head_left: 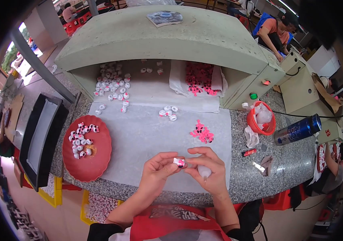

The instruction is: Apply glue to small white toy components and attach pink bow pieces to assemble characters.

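Observation:
My left hand [155, 170] pinches a small white figure head [179, 162] with pink and black parts on it, above the near edge of the white paper sheet [139, 132]. Close to its right side is my right hand [215, 176], curled round a small translucent white squeeze bottle [204, 171]. Its thumb and forefinger reach up to the figure head; whether they touch it I cannot tell. Beyond my hands, loose pink and black pieces [202, 132] lie in a pile on the paper. Several white figure heads [168, 112] sit in a group farther back.
A red scalloped plate [104, 154] at left carries decorated heads, beside a long black tray [30, 160]. The grey-green booth [159, 44] shelters more heads and pink pieces. At right stand a red basket [273, 127] and a blue bottle [298, 130]. A person [274, 34] works behind, right.

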### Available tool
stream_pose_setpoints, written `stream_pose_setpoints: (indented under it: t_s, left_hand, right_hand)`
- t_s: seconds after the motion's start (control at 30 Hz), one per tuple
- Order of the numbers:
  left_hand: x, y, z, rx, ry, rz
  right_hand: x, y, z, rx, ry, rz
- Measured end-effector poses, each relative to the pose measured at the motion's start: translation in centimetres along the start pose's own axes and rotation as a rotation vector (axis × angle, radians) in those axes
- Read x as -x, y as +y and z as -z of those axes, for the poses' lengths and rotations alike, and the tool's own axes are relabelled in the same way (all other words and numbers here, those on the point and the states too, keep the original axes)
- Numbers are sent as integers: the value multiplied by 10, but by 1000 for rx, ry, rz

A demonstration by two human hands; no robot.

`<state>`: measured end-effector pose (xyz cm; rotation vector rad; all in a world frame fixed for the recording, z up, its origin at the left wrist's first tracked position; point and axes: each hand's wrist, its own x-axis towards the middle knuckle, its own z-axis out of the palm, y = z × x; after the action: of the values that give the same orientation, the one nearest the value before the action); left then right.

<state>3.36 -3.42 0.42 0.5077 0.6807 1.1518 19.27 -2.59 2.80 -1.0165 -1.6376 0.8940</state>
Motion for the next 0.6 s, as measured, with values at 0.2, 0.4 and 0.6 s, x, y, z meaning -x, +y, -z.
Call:
stream_pose_setpoints:
  t_s: [0.2, 0.4, 0.6]
  left_hand:
    - [6, 5, -10, -294, -50, -127]
    - [12, 5, -8, -847, -139, -409]
    - [10, 5, -14, -787, -35, -366]
  right_hand:
    - [2, 15, 3, -147, -13, 20]
    - [7, 17, 5, -560, -88, -235]
    - [15, 27, 1, -705, -50, -368]
